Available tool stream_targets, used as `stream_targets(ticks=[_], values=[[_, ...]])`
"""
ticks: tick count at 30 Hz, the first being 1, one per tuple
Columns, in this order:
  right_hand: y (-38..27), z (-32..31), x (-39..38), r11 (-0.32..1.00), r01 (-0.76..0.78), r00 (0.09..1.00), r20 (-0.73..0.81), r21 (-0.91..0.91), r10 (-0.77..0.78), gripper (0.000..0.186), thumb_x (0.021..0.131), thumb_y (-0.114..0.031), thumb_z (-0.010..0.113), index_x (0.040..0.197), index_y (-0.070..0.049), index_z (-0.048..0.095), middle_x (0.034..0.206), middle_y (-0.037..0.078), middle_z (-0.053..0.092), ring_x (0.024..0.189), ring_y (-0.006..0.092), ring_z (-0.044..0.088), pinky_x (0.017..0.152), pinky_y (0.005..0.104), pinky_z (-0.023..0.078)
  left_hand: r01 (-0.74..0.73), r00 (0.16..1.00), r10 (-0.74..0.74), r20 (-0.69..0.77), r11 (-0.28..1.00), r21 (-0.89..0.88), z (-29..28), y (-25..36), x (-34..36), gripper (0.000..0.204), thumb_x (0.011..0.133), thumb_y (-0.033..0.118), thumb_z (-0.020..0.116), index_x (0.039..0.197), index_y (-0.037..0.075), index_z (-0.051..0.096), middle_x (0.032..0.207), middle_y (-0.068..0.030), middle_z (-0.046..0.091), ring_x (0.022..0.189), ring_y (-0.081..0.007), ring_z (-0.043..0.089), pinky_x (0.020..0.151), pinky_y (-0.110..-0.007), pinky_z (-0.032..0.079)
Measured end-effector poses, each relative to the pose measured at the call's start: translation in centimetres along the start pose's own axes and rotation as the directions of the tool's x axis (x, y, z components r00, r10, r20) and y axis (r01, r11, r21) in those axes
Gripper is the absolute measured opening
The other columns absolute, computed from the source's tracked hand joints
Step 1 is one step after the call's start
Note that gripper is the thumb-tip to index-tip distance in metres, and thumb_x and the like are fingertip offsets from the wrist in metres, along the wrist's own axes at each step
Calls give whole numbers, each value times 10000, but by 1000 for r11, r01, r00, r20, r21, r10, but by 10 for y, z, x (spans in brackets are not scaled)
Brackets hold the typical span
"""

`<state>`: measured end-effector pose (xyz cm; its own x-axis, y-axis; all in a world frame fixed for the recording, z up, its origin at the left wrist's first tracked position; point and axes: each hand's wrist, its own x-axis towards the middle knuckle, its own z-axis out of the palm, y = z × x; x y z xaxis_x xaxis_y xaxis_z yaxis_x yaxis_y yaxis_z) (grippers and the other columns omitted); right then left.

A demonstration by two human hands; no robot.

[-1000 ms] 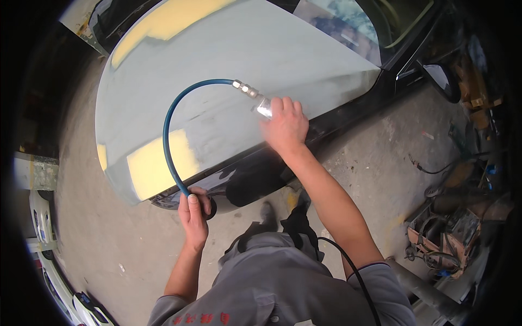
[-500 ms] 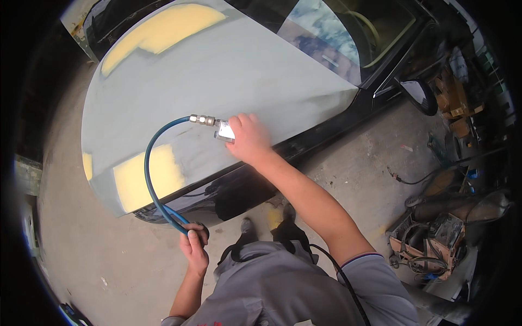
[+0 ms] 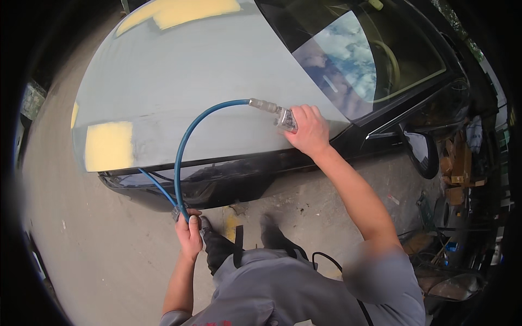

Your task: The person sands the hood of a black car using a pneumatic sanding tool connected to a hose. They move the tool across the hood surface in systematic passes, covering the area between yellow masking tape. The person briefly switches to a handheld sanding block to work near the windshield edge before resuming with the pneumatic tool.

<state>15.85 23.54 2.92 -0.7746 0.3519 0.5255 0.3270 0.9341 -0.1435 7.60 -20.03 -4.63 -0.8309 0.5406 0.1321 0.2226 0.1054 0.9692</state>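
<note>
Grip end of a metallic tool point(image 3: 285, 120) hidden inside the right hand point(image 3: 311, 130), stretch of blue hose point(image 3: 179, 157) covered by the left hand point(image 3: 188, 232), gray right sleeve point(image 3: 375, 274) blurred, car hood point(image 3: 179, 81) cropped at the top.

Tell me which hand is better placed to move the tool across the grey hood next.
Probably the right hand: its grip is on the tool, over the grey hood. The left hand is out past the hood's near edge, holding the blue hose.
</note>
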Motion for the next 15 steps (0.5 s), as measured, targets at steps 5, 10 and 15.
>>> stream_targets(ticks=[5, 10, 15], values=[[76, -20, -16, 994, 74, 997, 38, -78, -71, 532, 702, -231, 918, 1150, -118, 655, 1041, 62, 650, 989, 320, 654, 780, 460, 579, 10, 996, -1, -90, 995, 101, 30, -6, 7, 282, 1135, 265, 595, 1052, 17, 699, 701, 14, 521, 639, -91, 481, 594, -295, 388], [98, -21, -12, 981, 189, 982, 9, -55, -188, 576, 700, -276, 940, 1177, -133, 651, 1021, 44, 655, 972, 304, 662, 766, 445, 575, 20, 986, 0, -166, 993, 116, 54, -4, 6, 232, 1126, 222, 605, 1068, 24, 711, 713, 18, 517, 652, -93, 476, 607, -292, 389], [67, -2, 4, 960, 278, 960, -12, -26, -279, 686, 720, -279, 922, 1347, -168, 666, 1012, 28, 649, 927, 271, 661, 734, 429, 572, -53, 952, 50, -301, 999, -3, 58, -26, -7, 268, 1149, 262, 592, 1112, 23, 709, 741, 28, 518, 690, -79, 472, 635, -272, 387]])
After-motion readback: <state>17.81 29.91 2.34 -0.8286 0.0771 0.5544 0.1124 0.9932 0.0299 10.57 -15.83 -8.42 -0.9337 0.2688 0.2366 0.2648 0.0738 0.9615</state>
